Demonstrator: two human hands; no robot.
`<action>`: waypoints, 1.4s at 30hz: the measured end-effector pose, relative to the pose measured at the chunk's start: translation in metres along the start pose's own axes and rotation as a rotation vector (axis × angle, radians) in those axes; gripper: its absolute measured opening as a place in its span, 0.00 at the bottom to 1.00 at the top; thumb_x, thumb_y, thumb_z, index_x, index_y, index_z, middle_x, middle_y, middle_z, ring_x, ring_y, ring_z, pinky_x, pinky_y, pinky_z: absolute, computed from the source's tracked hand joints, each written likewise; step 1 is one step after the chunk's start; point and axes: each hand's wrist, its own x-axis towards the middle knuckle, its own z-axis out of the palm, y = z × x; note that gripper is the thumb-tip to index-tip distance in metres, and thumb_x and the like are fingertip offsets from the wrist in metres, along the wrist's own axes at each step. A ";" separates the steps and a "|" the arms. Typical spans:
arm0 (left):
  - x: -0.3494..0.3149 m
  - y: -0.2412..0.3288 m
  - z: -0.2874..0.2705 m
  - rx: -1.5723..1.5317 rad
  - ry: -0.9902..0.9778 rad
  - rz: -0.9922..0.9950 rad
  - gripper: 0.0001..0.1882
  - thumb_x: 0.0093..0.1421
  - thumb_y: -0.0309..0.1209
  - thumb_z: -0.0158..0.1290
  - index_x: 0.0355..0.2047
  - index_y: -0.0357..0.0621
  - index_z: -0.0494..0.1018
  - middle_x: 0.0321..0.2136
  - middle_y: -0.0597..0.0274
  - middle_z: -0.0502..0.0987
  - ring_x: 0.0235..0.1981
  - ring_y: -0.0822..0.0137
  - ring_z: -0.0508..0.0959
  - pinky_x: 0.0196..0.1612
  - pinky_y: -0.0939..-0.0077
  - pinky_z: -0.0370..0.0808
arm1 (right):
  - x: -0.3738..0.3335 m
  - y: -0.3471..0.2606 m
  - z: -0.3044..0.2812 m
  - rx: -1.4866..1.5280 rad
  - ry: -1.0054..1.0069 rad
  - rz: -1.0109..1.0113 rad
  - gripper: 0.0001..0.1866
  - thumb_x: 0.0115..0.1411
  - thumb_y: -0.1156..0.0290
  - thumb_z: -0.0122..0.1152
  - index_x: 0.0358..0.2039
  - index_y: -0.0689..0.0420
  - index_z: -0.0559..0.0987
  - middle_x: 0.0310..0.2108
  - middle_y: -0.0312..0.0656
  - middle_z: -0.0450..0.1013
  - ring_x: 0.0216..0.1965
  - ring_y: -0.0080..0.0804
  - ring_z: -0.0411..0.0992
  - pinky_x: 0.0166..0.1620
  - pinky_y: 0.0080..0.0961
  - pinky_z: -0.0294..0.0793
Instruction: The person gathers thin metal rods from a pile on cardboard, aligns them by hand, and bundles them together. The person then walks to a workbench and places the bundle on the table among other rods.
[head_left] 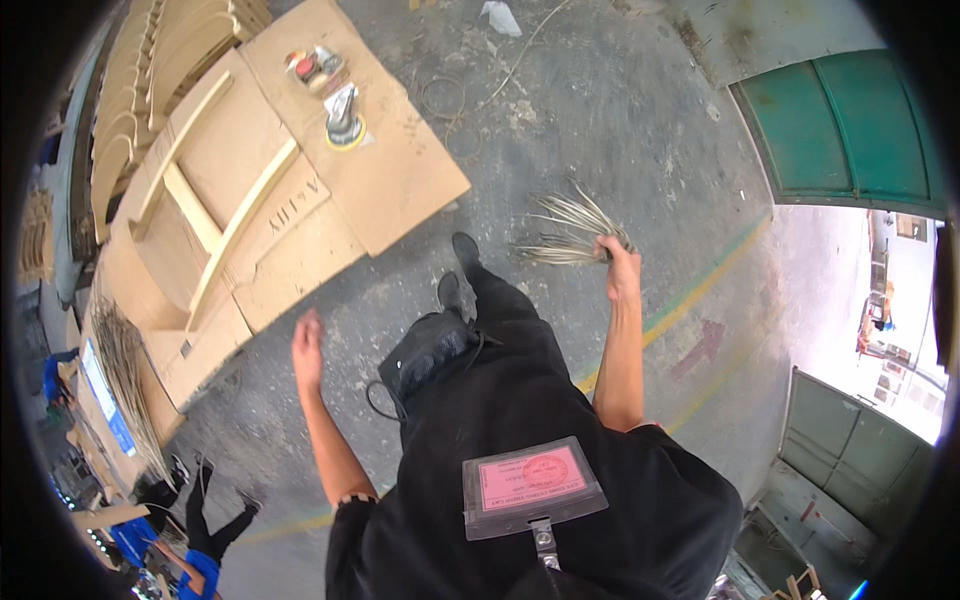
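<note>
It was a woodworking workshop, with a bare grey concrete floor point(600, 110), stacked pale plywood sheets point(370, 150) and curved wooden frame parts point(150, 70).

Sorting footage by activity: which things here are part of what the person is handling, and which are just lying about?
In hand:
- bundle of thin strips, gripped by the right hand
- left hand, empty, open

Lying about:
- sander
- wooden frame
- boards
- green door
</note>
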 end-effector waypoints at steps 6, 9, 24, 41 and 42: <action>-0.138 -0.126 0.044 0.188 -0.188 -0.283 0.20 0.69 0.44 0.51 0.46 0.38 0.78 0.35 0.59 0.80 0.37 0.68 0.77 0.41 0.73 0.73 | 0.104 -0.045 0.097 -0.164 -0.342 -0.034 0.07 0.54 0.67 0.69 0.28 0.58 0.83 0.27 0.35 0.78 0.35 0.25 0.73 0.49 0.27 0.68; -0.218 -0.136 0.075 0.120 -0.137 -0.571 0.20 0.69 0.44 0.51 0.47 0.38 0.78 0.36 0.58 0.80 0.38 0.68 0.78 0.42 0.73 0.73 | 0.136 -0.037 0.158 -0.202 -0.395 0.071 0.10 0.49 0.69 0.71 0.29 0.62 0.84 0.26 0.39 0.79 0.29 0.26 0.76 0.36 0.27 0.73; -0.206 -0.051 0.134 -0.049 0.110 -0.638 0.20 0.69 0.42 0.51 0.51 0.39 0.77 0.40 0.56 0.81 0.41 0.67 0.79 0.45 0.72 0.74 | 0.115 0.040 0.348 -0.546 -0.872 -0.043 0.30 0.41 0.52 0.78 0.34 0.68 0.84 0.34 0.54 0.82 0.37 0.43 0.81 0.43 0.35 0.78; -0.139 -0.019 0.129 -0.097 0.090 -0.530 0.21 0.71 0.41 0.51 0.55 0.39 0.76 0.41 0.53 0.83 0.41 0.66 0.81 0.46 0.73 0.75 | 0.146 0.036 0.305 -0.468 -1.191 0.125 0.40 0.64 0.36 0.59 0.54 0.64 0.79 0.51 0.46 0.79 0.54 0.34 0.75 0.57 0.32 0.71; -0.140 -0.018 0.132 -0.083 0.068 -0.515 0.21 0.71 0.41 0.51 0.55 0.38 0.76 0.40 0.53 0.83 0.41 0.66 0.81 0.46 0.73 0.75 | 0.149 0.038 0.304 -0.454 -1.213 0.094 0.39 0.65 0.36 0.58 0.56 0.64 0.78 0.51 0.47 0.79 0.54 0.34 0.75 0.57 0.32 0.71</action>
